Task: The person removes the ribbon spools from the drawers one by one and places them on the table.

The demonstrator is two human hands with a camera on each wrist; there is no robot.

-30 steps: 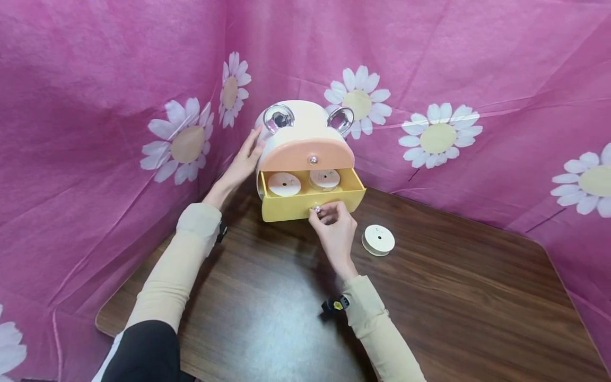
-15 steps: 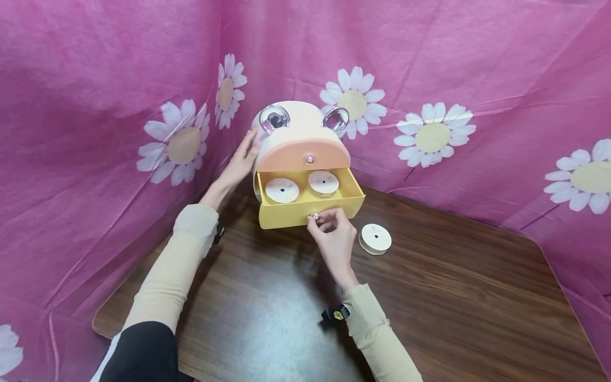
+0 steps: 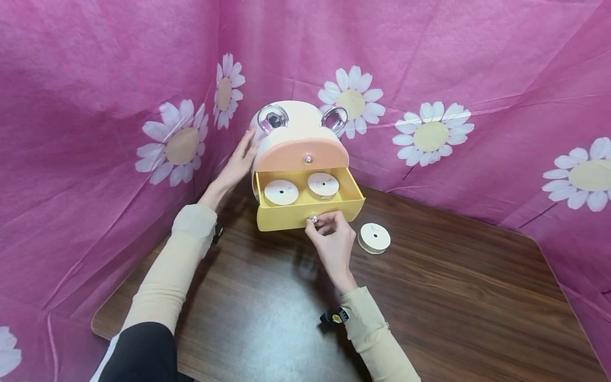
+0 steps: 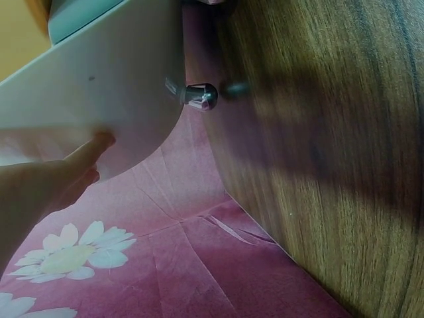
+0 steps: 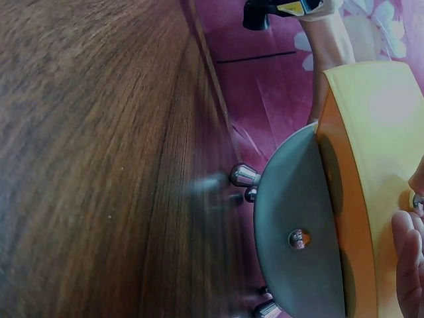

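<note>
A white storage box (image 3: 297, 127) shaped like an animal's head stands on the table, with silver-rimmed eyes. Its orange upper drawer (image 3: 286, 155) is closed; the yellow drawer (image 3: 272, 218) below it is pulled out. Two white ribbon-type spools lie flat inside, a left spool (image 3: 275, 197) and a right spool (image 3: 323, 182). My right hand (image 3: 332, 241) pinches the yellow drawer's round silver knob (image 3: 314, 219) between thumb and fingers. My left hand (image 3: 240, 160) rests against the box's left side with extended fingers, as the left wrist view also shows.
A third white spool (image 3: 374, 237) lies on the dark wooden table (image 3: 453, 297), right of the drawer. A grey-green lower drawer (image 5: 291, 199) and silver feet (image 5: 244, 175) show in the right wrist view. A pink flowered cloth (image 3: 286, 48) hangs close behind and left.
The yellow drawer has slid further out toward me, with my right hand drawing its knob. More of the two spools inside shows. My left hand keeps its place on the box.
</note>
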